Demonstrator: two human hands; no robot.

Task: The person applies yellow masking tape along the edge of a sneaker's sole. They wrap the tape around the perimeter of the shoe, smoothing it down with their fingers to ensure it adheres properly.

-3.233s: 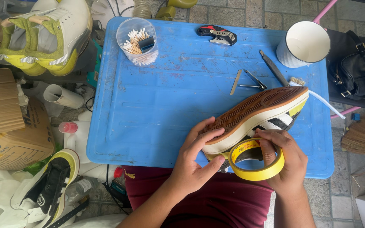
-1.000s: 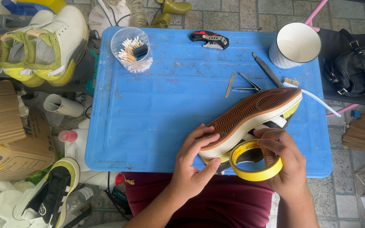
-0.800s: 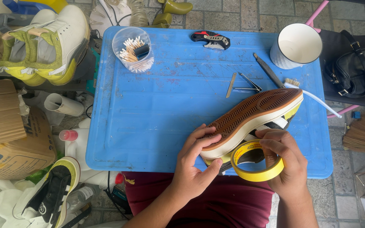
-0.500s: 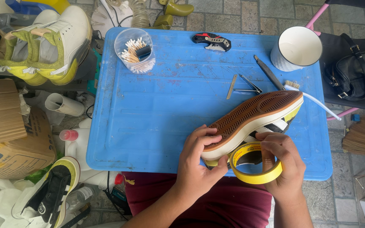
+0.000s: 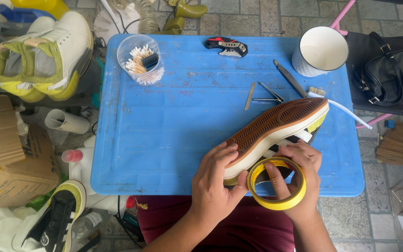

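Note:
A sneaker point(image 5: 276, 125) with a brown ribbed sole and yellow-white side lies sole-up on the blue plastic table point(image 5: 173, 126). My left hand point(image 5: 216, 179) grips its near end, thumb under the sole edge. My right hand point(image 5: 295, 179) holds a roll of yellow tape point(image 5: 277, 183) against the shoe's side, a finger through the roll's middle and the others resting on the upper.
On the table: a clear cup of cotton swabs point(image 5: 141, 59), a red-black utility knife point(image 5: 226, 46), a white mug point(image 5: 319, 50), tweezers point(image 5: 267, 95), a brush point(image 5: 336, 106). Left of it sit other shoes point(image 5: 43, 56), a cardboard box point(image 5: 10, 158), and bottles. A black bag point(image 5: 388, 70) rests at right.
Both hands keep their hold on the shoe and tape, with only small finger shifts. The view has shifted slightly.

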